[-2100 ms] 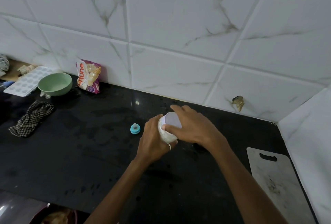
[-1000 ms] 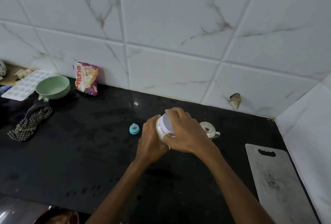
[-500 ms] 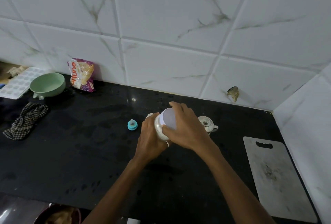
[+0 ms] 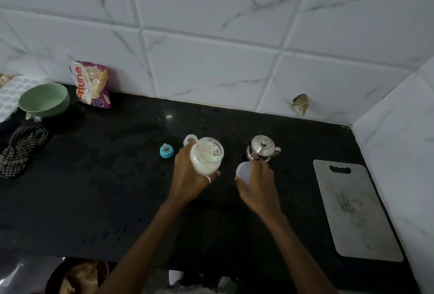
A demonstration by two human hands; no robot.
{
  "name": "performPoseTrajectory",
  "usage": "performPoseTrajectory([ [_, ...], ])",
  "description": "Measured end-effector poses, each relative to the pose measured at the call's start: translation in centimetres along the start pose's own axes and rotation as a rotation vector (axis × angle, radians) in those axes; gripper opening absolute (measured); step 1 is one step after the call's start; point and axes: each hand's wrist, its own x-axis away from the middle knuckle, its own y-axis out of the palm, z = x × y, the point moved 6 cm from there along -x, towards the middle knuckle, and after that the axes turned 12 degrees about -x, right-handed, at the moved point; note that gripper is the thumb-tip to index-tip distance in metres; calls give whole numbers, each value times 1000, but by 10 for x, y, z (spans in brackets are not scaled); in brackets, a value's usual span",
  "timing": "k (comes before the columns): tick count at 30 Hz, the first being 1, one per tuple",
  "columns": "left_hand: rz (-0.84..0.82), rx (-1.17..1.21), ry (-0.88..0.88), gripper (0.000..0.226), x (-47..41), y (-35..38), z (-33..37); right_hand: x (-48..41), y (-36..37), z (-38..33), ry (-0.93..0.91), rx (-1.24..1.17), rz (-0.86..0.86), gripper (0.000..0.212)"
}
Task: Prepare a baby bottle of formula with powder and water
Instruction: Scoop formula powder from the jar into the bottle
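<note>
A black counter [image 4: 94, 188] runs below a white tiled wall [image 4: 211, 59]. A grey cutting board [image 4: 354, 211] lies at the right, a green bowl [image 4: 44, 100] far left. Mid-counter, the left hand [image 4: 190, 176] is wrapped around an open jar [image 4: 206, 156] of white powder with a scoop inside. The right hand [image 4: 257, 184] grips the jar's white lid [image 4: 244, 171], just in front of a small steel kettle [image 4: 261, 148]. A teal bottle nipple [image 4: 166, 150] sits left of the jar.
</note>
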Motion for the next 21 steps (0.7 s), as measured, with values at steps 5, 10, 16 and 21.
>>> performPoseTrajectory([
  [5, -28, -42, -28, 63, 14, 5, -4, 7, 40, 41, 99, 212, -131, 73],
  [10, -62, -24, -90, 85, 26, 11, -14, 7, 49, 50, 140, 261, -184, 79],
  [16, -50, -48, -37, 88, 26, 8, -10, -8, -17, -28, -113, -230, 105, 34],
  [21, -36, -105, 35, 84, 18, 8, 1, -7, -58, -104, -342, -224, 70, 3],
])
